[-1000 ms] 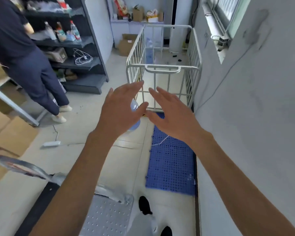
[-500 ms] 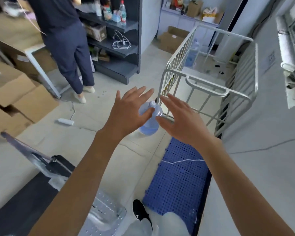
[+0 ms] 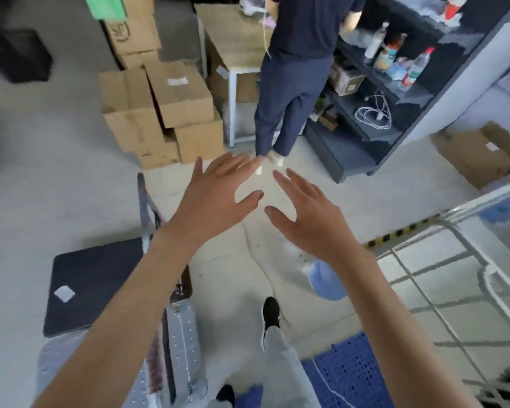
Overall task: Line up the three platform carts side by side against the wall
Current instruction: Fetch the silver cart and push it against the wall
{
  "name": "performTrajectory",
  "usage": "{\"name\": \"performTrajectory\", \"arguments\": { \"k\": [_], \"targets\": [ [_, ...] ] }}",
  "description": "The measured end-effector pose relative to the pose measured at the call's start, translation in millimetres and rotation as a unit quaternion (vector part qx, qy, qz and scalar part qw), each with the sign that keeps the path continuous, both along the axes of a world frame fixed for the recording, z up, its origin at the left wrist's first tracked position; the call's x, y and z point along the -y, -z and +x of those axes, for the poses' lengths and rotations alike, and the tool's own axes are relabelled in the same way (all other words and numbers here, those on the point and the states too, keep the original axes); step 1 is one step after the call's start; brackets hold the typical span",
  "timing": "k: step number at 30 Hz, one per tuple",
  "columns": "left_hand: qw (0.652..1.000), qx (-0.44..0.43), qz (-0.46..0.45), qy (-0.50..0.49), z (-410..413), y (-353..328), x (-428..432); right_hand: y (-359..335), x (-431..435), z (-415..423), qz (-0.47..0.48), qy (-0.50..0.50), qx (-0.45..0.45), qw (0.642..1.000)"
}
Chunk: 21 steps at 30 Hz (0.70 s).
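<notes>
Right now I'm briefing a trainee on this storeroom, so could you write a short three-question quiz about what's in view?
1. True or false: the left hand and the right hand are both spread open, holding nothing.
2. The blue water jug sits on: A the floor; B a shelf; C a cardboard box.
3. Fill in: the black platform cart lies to the person's ___ side.
Key: 1 true; 2 A; 3 left.
</notes>
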<state>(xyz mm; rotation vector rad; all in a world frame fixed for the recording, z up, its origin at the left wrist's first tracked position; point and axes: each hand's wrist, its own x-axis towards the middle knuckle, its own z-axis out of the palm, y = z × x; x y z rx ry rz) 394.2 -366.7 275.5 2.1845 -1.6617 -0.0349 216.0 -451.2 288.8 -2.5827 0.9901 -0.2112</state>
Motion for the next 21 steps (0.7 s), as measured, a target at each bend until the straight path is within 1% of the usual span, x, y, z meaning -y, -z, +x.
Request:
{"name": "performTrajectory", "arguments": {
  "k": [2,4,6,9,11,16,19,21],
  "targets": [
    [0.998,0.006,-0.006,-0.062,29,6,0,8,27,41,0.005,-0.070,0.015,0.997],
    [0.992,0.012,0.009,-0.128,57,13,-4,13,48,86,0.006,-0.145,0.023,0.989],
    [0.975,-0.011,0.024,-0.222,81,22,-15,14,58,128,0.023,-0.227,0.016,0.973],
    [0.936,-0.043,0.031,-0.348,97,33,-37,11,59,180,0.027,-0.336,0.022,0.941],
    [0.910,-0.052,0.031,-0.410,99,32,-54,9,52,207,0.022,-0.401,0.027,0.916],
    [0.843,-0.055,0.004,-0.534,89,29,-91,17,26,258,0.056,-0.522,0.004,0.851],
    [0.808,-0.044,-0.021,-0.587,85,37,-105,30,9,283,0.032,-0.581,0.000,0.813],
    [0.789,-0.017,-0.022,-0.614,79,47,-112,38,-4,293,0.023,-0.613,0.006,0.790]
  ]
}}
